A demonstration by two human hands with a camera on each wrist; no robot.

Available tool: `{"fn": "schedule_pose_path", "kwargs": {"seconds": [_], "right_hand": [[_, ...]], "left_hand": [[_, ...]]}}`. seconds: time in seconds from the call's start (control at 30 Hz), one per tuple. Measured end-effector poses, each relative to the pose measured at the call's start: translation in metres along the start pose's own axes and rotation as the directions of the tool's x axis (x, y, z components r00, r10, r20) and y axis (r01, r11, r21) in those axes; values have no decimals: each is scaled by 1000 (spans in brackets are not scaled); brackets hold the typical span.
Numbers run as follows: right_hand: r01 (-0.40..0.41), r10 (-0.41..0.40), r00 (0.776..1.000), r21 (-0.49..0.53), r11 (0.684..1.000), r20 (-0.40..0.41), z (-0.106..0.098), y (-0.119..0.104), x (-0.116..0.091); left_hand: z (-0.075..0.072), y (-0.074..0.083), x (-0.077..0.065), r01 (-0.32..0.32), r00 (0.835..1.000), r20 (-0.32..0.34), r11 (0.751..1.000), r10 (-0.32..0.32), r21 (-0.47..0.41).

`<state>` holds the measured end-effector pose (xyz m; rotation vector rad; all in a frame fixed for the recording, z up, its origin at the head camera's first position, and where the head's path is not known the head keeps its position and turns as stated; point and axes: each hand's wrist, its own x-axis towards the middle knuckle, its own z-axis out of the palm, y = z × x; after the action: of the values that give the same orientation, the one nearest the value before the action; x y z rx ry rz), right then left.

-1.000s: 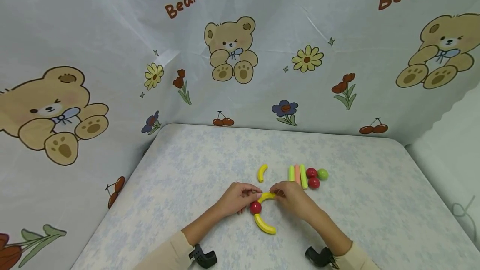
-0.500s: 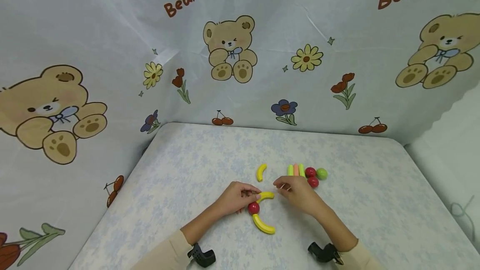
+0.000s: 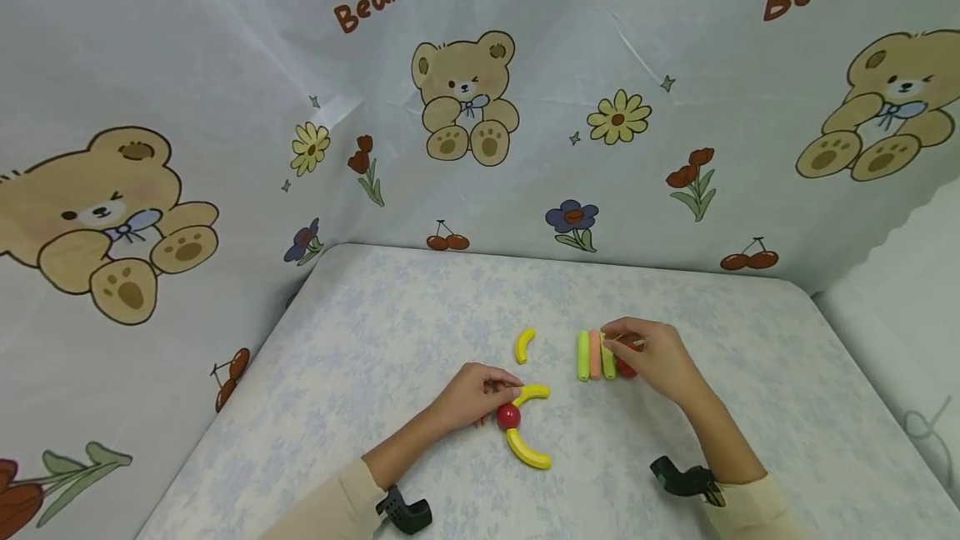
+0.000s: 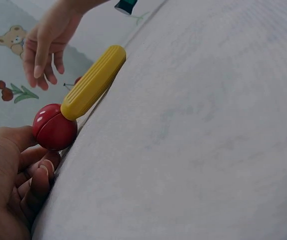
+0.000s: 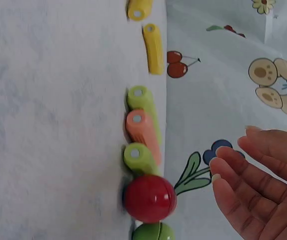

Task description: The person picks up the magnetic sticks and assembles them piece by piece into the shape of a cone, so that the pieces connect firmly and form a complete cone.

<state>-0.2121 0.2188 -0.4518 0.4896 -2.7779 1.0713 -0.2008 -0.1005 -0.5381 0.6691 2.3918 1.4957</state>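
My left hand (image 3: 474, 394) pinches a yellow curved magnetic rod (image 3: 536, 391) near the end that meets a red magnetic ball (image 3: 508, 417). A second yellow curved rod (image 3: 528, 450) joins the ball from below, giving an open arc. In the left wrist view, the fingers sit right beside the red ball (image 4: 55, 127), and the pinched rod is hidden. My right hand (image 3: 654, 357) hovers over the ball cluster with loosely bent fingers and nothing in them. It partly covers a red ball (image 3: 626, 367); in the right wrist view a red ball (image 5: 150, 198) and green ball (image 5: 154, 232) show.
Left of the right hand lie a light green rod (image 3: 583, 356), an orange rod (image 3: 596, 355) and another light green rod (image 3: 608, 362), side by side. A loose yellow curved rod (image 3: 524, 346) lies farther back. A bear-print cloth (image 3: 525, 190) hangs behind the table (image 3: 390, 315).
My right hand has let go of the upper yellow rod and moved right and back, over to the balls. The left hand and the joined arc have stayed put.
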Motion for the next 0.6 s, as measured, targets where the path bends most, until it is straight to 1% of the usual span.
{"fn": "schedule_pose_path", "kwargs": {"seconds": [0.13, 0.33, 0.47, 0.6], "right_hand": [[-35, 34, 999, -31, 999, -35, -14, 18, -1], [-101, 98, 994, -73, 992, -51, -29, 43, -2], [-165, 163, 986, -71, 984, -33, -34, 53, -1], [-210, 212, 976, -59, 976, 41, -32, 61, -2]], "left_hand": [[1, 0, 0, 0, 1000, 3, 1000, 0, -3], [1, 2, 0, 27, 1000, 3, 1000, -27, -3], [0, 4, 1, 31, 999, -12, 1000, -31, -1], [1, 4, 0, 34, 999, -8, 999, -34, 0]]}}
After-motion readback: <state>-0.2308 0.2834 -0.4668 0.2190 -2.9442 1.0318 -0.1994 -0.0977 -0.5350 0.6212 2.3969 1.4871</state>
